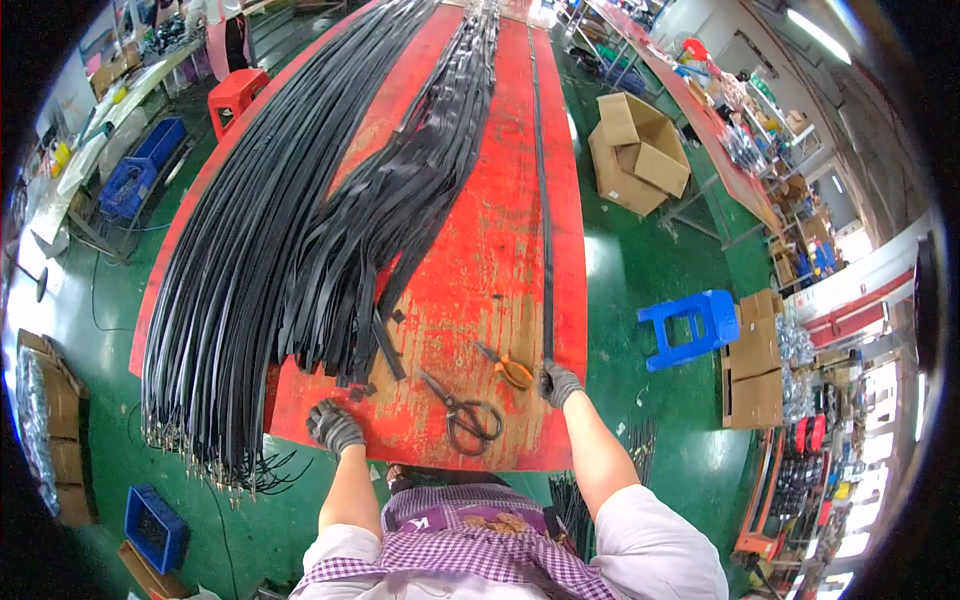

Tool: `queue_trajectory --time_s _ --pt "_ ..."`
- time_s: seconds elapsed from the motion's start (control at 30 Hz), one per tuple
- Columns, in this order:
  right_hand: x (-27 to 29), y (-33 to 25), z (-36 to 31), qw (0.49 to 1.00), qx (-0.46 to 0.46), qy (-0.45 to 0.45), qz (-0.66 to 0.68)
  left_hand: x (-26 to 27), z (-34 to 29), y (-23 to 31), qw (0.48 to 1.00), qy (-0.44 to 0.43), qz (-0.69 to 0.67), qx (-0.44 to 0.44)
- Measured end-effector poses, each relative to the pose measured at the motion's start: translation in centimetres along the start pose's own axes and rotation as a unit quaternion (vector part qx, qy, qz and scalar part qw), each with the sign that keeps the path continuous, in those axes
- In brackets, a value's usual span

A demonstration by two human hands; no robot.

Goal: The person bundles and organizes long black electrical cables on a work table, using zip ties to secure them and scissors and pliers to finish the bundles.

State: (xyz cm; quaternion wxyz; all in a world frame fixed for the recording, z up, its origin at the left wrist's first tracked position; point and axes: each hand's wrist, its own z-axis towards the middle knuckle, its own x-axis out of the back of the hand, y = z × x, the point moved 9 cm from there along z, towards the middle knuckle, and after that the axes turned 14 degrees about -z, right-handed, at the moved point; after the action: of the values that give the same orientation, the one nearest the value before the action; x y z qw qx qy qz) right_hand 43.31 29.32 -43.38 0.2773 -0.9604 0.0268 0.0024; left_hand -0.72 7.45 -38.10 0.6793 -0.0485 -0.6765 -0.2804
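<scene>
My right hand [562, 384], in a grey glove, grips the near end of a long thin black strip [545, 230] that runs up the right side of the red table [470, 290]. My left hand [335, 426], gloved too, rests near the table's front edge with fingers curled; whatever they may hold is hidden. Between my hands lie black-handled scissors [470, 420] and orange-handled pliers [512, 372]. Flat black sleeves [350, 260] spread in a loose bundle beyond my left hand. Farther left, a thick bundle of black cables [235, 240] hangs over the table's edge, with metal-tipped ends.
Small black offcuts [362, 389] lie near my left hand. On the green floor to the right stand a blue stool [690, 330] and an open cardboard box [640, 155]. A red stool [236, 95] and blue crates [145, 165] are at the left. Another person [225, 35] stands at the far left.
</scene>
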Motion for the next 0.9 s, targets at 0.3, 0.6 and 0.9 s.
queue_trajectory --time_s 0.3,0.6,0.9 --pt "3.3 3.9 1.6 0.99 0.088 0.111 -0.023 -0.4 0.2 -0.4 0.994 0.006 -0.072 -0.082" --pt "8.2 14.8 -6.2 0.896 0.26 0.174 -0.314 -2.3 -14.4 1.1 0.794 -0.392 -0.463 0.031" --pt "27.9 48.5 -18.9 0.859 -0.095 0.066 -0.498 -4.4 -36.2 5.8 0.77 -0.503 -0.174 -0.352"
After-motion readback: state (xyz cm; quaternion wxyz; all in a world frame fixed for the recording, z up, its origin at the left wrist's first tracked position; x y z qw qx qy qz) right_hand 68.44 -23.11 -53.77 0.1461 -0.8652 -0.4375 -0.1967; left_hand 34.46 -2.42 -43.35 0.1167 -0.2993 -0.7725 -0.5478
